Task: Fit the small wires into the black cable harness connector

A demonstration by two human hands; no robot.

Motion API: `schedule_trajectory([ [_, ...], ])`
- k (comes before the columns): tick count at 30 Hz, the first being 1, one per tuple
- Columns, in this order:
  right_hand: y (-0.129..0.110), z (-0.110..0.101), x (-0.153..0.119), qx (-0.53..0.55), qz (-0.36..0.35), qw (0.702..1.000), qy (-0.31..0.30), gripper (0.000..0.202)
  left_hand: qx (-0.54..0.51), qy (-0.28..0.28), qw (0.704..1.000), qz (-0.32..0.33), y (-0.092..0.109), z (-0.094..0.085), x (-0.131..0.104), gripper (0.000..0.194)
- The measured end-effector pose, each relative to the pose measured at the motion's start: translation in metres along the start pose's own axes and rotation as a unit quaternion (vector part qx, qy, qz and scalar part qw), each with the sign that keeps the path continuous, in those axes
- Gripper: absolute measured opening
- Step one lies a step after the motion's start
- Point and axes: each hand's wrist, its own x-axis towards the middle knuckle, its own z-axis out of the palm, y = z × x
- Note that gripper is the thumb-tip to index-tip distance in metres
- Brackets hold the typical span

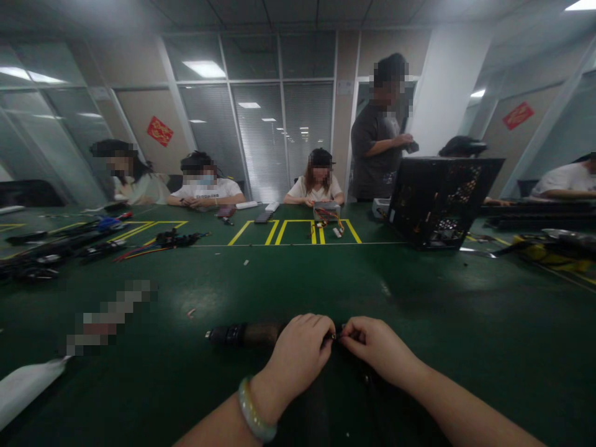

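A dark cylindrical tool lies sideways on the green table in front of me. Its left end has a ringed black collar and a small metal tip. My left hand, with a pale bangle above the wrist, is closed over the tool's right part. Beside it, my right hand pinches at the tool's right end, thumb and forefinger together. A tiny brass-coloured glint shows between the two hands. What the right fingertips hold is too small and dark to make out.
A black computer case stands at the back right. Black parts and cables lie at the left, and a yellow-and-black bundle at the right. A white packet is near left. Several people sit opposite; one person stands.
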Motion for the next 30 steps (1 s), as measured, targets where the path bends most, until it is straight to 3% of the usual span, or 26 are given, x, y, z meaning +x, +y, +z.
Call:
schedule_trajectory([
  [30, -0.0026, 0.0008, 0.0001, -0.018, -0.013, 1.0, 0.012, 0.008, 0.006, -0.012, 1.0, 0.005, -0.0006, 0.0002, 0.0005, 0.007],
])
